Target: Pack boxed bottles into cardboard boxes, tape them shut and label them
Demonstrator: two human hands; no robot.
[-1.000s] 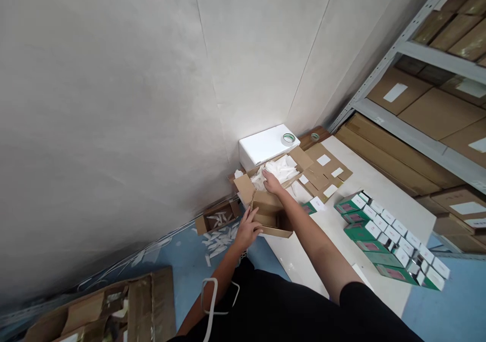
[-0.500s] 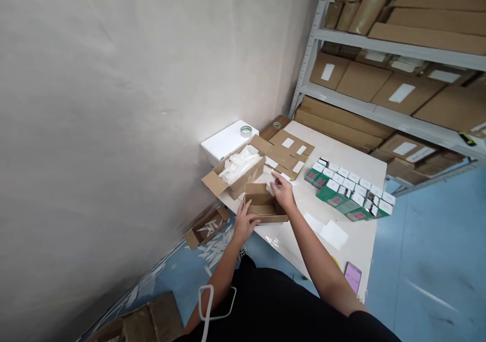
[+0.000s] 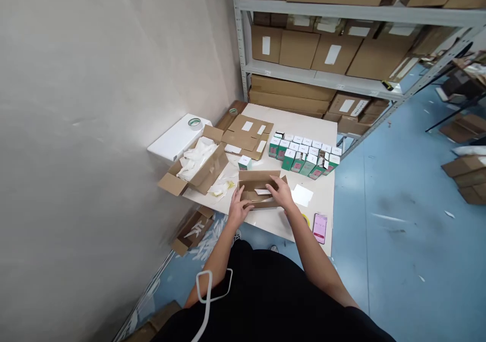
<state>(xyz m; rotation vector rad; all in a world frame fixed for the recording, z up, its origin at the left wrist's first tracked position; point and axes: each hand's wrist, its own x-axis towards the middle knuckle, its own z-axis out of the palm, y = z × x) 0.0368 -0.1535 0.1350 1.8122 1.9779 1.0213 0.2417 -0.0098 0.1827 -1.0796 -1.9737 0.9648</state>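
Observation:
A small open cardboard box (image 3: pixel 259 175) rests near the table's front edge, between my two hands. My left hand (image 3: pixel 239 209) grips its front left corner, thumb along the front wall and fingers over the left side. At the right end, my right hand (image 3: pixel 281 194) holds the wall, its fingertips reaching inside. A white slip (image 3: pixel 262 192) lies in the box close to those fingertips; whether they touch it is unclear. Just behind stands one small green-and-white carton (image 3: pixel 245 163). Crumpled white tissue (image 3: pixel 220 186) lies on the table to the left.
A larger open carton (image 3: pixel 212 168) of white wrapping stands left. Flattened cardboard (image 3: pixel 243 138) lies behind. Rows of green-and-white cartons (image 3: pixel 304 154), white sheets (image 3: pixel 302 195) and a phone (image 3: pixel 319 228) are right. A shelf rack (image 3: pixel 322 73) stands beyond; a box of scraps (image 3: pixel 193 229) is on the floor.
My view has swung right. My right hand has let go of the thin white piece and moved onto the box's right end. A white slip now shows inside the box.

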